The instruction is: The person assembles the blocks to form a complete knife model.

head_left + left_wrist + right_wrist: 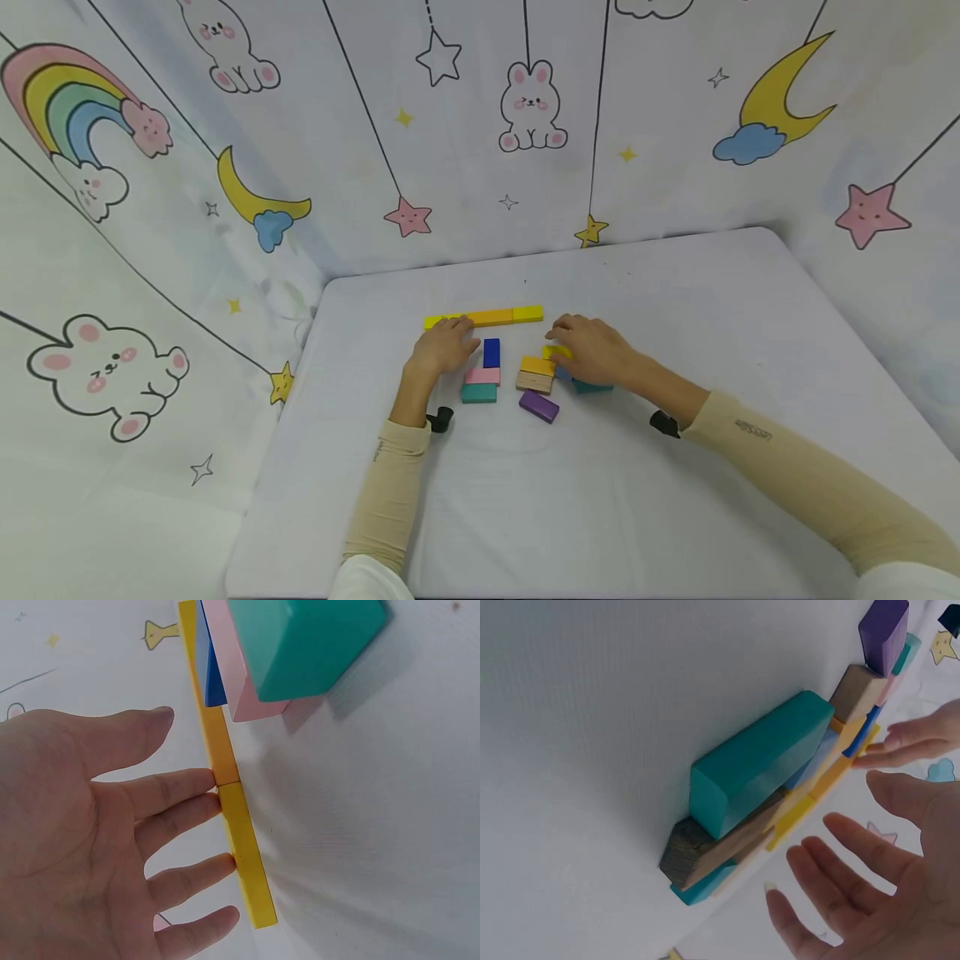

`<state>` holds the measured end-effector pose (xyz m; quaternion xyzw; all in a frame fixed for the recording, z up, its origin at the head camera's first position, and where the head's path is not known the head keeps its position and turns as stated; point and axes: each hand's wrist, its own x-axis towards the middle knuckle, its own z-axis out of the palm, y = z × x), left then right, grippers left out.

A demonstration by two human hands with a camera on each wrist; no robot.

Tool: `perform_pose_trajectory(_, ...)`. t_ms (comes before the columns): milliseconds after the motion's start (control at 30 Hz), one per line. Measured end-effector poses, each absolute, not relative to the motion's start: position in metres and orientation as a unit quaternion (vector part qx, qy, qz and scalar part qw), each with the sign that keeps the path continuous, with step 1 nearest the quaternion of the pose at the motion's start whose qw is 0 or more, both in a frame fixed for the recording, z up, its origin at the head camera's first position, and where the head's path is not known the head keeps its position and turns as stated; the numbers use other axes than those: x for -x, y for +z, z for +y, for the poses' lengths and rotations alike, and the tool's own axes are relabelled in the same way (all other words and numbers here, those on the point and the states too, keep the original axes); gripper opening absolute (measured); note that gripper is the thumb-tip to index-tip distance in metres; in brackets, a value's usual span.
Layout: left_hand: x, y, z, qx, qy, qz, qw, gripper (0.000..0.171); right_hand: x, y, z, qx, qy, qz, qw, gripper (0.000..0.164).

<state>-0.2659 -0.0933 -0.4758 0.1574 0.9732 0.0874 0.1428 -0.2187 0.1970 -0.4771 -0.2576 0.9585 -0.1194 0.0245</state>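
My left hand is at the left end of a row of yellow and orange blocks. Its spread, straight fingers meet the edge of the yellow block in the left wrist view. Over the right-hand cluster hovers my right hand, fingers loosely bent, with nothing held in the right wrist view. Partly hidden beneath it are a yellow block and a teal block. A dark brown wooden block appears beside the teal one only in the right wrist view.
Between the hands lie a dark blue block, a pink block and another teal block. Nearby are an orange block, a light wooden block and a slanted purple block. Patterned cloth hangs behind the white table.
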Motion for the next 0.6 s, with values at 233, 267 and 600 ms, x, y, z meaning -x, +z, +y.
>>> perform_pose_trajectory(233, 0.265, -0.475, -0.092, -0.152, 0.081, 0.975, 0.141, 0.058, 0.208, -0.481, 0.199, 0.282, -0.104, 0.954, 0.017, 0.036)
perform_pose_trajectory(267, 0.266, -0.476, -0.092, -0.151, 0.08, 0.975, 0.141, 0.059, 0.207, -0.481, 0.199, 0.286, -0.101, 0.953, 0.014, 0.036)
perform_pose_trajectory(600, 0.267, -0.478, -0.091, -0.15, 0.078, 0.975, 0.142, 0.058, 0.195, -0.486, 0.194, 0.29, -0.068, 0.954, 0.024, 0.051)
